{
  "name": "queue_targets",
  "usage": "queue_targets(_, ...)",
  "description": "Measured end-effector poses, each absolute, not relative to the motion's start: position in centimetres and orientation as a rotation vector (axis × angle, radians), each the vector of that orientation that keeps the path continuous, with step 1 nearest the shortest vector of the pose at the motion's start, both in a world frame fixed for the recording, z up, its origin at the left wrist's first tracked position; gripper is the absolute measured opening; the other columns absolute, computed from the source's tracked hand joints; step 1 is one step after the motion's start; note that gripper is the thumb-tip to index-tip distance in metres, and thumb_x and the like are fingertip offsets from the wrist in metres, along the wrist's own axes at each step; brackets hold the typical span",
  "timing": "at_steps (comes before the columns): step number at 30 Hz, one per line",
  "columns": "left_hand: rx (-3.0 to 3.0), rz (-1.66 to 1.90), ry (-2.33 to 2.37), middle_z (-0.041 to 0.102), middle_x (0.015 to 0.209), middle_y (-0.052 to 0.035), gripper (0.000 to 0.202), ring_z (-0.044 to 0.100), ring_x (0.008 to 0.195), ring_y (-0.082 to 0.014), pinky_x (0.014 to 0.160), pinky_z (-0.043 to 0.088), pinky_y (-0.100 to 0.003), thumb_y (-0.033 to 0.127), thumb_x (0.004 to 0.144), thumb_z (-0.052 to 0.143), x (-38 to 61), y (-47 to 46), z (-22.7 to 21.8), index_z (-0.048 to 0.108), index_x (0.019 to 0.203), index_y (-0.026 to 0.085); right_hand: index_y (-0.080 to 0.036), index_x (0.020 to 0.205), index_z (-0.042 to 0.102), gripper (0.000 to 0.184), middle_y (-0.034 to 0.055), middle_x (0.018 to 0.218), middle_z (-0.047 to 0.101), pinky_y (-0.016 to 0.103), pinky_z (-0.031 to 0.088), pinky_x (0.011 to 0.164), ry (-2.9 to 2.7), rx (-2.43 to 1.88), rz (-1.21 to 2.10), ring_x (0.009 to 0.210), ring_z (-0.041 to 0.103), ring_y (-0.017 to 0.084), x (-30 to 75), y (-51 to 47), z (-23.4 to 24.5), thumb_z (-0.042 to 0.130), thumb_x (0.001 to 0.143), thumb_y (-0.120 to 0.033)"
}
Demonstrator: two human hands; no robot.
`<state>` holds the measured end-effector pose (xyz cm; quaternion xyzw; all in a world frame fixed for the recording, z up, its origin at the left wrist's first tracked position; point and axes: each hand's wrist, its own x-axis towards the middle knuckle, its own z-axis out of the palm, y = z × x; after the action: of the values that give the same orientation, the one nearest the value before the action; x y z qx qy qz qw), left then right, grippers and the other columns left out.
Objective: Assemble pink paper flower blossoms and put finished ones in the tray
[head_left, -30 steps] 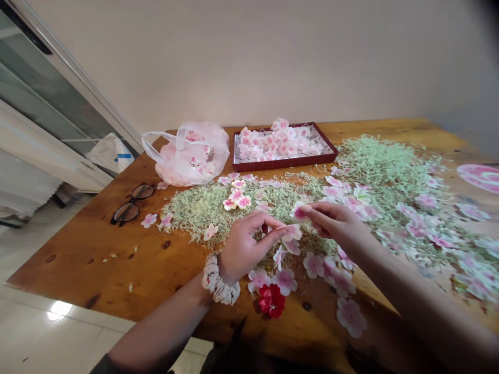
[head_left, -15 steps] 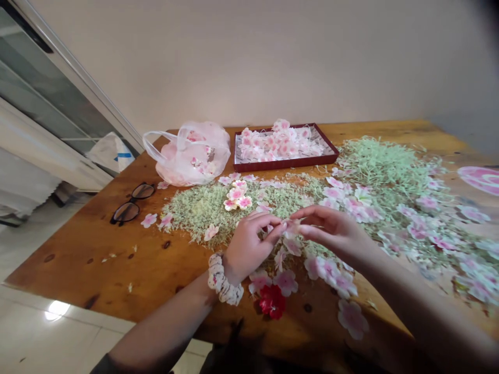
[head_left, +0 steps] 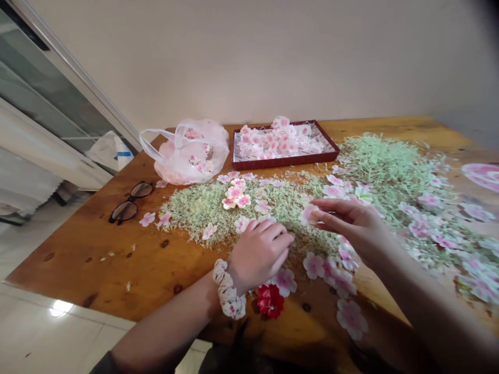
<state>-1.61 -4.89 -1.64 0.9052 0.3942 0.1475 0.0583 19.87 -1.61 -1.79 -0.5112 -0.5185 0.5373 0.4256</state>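
My left hand (head_left: 260, 251) rests palm down on the wooden table (head_left: 97, 244), fingers curled together over loose pink paper flowers (head_left: 284, 280); what is under the fingers is hidden. A floral scrunchie (head_left: 228, 290) is on that wrist. My right hand (head_left: 353, 223) hovers just to the right, pinching a small pink flower (head_left: 309, 213) at its fingertips. A red flower (head_left: 270, 300) lies near the table's front edge, below my left hand. Both hands are over a bed of pale green shredded strands (head_left: 202, 208).
A dark red tray (head_left: 284, 162) of pink flowers stands at the back. A pink plastic bag (head_left: 191, 153) of flowers sits left of it, with glasses (head_left: 130, 202) nearer the left edge. More green shreds (head_left: 384, 158) and scattered flowers cover the right side.
My hands have parted. The left hand dropped from the shared flower down onto the table. The right hand kept a pink flower and drew slightly right.
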Motion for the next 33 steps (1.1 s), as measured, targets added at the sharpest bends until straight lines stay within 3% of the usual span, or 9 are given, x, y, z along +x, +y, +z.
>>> queue_targets(6,2.501,0.789,1.293,0.071,0.09,-0.0023,0.016,0.061,0.089,-0.0198,0.079,0.038,-0.037,0.023,0.09,0.05,-1.8,-4.6,-1.3,0.065,0.089,0.019,-0.022,0.082,0.07,0.025,0.0032,0.083,0.071,0.035,0.056,0.079,-1.223,-1.26,1.382,0.078,0.066,0.016,19.8,-1.8,-1.2,0.077,0.067,-0.042)
queue_targets(12,1.748,1.075,1.235,0.07,0.081,-0.0031,0.012,0.062,0.072,-0.014,0.065,0.048,-0.026,0.028,0.082,0.063,-2.4,-4.4,-0.3,0.069,0.086,0.018,-0.022,0.075,0.066,0.024,0.0021,0.08,0.065,0.024,0.052,0.062,-1.228,-1.279,1.469,0.071,0.061,0.013,19.8,-1.9,-0.8,0.075,0.068,-0.044)
queue_targets(15,1.422,1.102,1.167,0.068,0.079,-0.0021,0.016,0.06,0.065,-0.0111,0.059,0.048,-0.023,0.033,0.08,0.065,-2.5,-4.2,-0.6,0.068,0.086,0.018,-0.022,0.071,0.063,0.023,0.0007,0.076,0.061,0.024,0.05,0.063,-1.205,-1.21,1.513,0.068,0.058,0.012,19.2,-2.5,-0.7,0.073,0.071,-0.043)
queue_targets(22,1.022,1.126,1.05,0.063,0.07,0.0007,0.017,0.055,0.061,-0.0074,0.057,0.045,-0.019,0.032,0.073,0.072,-1.7,-4.2,-1.1,0.067,0.081,0.017,-0.024,0.072,0.062,0.017,0.0025,0.106,0.063,0.03,0.05,0.078,-1.317,-1.076,1.423,0.091,0.06,0.017,17.7,-4.0,-0.4,0.066,0.079,-0.039)
queue_targets(27,0.877,1.099,1.003,0.06,0.07,0.0009,0.02,0.053,0.059,-0.0068,0.052,0.046,-0.017,0.032,0.07,0.074,-1.4,-4.5,-1.0,0.066,0.079,0.016,-0.022,0.074,0.06,0.017,0.0032,0.092,0.064,0.026,0.049,0.071,-1.301,-1.086,1.365,0.079,0.06,0.014,16.7,-4.4,-0.5,0.065,0.08,-0.037)
queue_targets(33,0.956,1.041,0.994,0.058,0.073,0.0002,0.02,0.053,0.06,-0.0086,0.048,0.046,-0.018,0.035,0.076,0.068,-1.5,-4.8,-1.0,0.063,0.084,0.017,-0.02,0.073,0.058,0.019,0.0029,0.078,0.063,0.026,0.049,0.065,-1.334,-1.149,1.265,0.07,0.06,0.014,16.3,-4.7,-0.5,0.066,0.079,-0.037)
